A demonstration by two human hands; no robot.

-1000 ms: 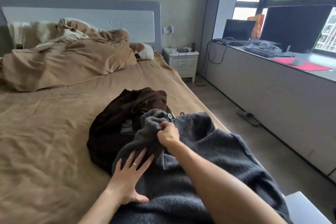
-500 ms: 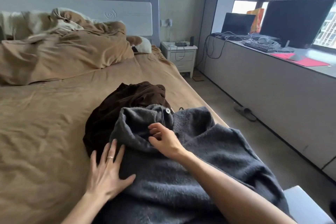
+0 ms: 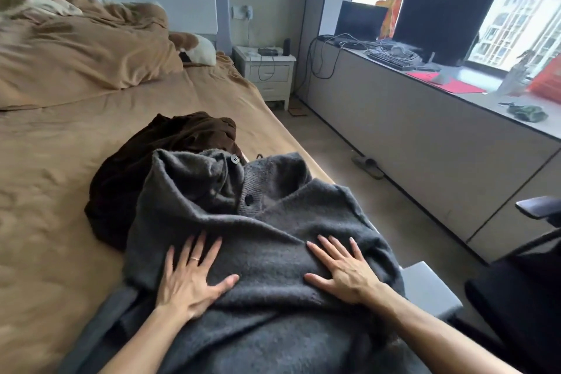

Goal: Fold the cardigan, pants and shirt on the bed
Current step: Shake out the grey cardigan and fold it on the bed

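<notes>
cardigan: we see the grey cardigan [image 3: 273, 222] spread at the near right edge of the bed [image 3: 54, 206], its top lying over a dark brown garment [image 3: 145, 170].
left hand: our left hand [image 3: 189, 278] lies flat on the knit, fingers [image 3: 198, 247] straight and spread, gripping nothing.
right hand: our right hand [image 3: 344, 272] rests the same way, further right.
risk: we judge that smoothing could slide the knit off the edge, or drag the brown garment along where they overlap.

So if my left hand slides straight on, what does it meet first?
Likely the left hand runs into the bunched-up fold of the grey knitted cardigan it rests on; the dark brown garment lies beyond.
</notes>
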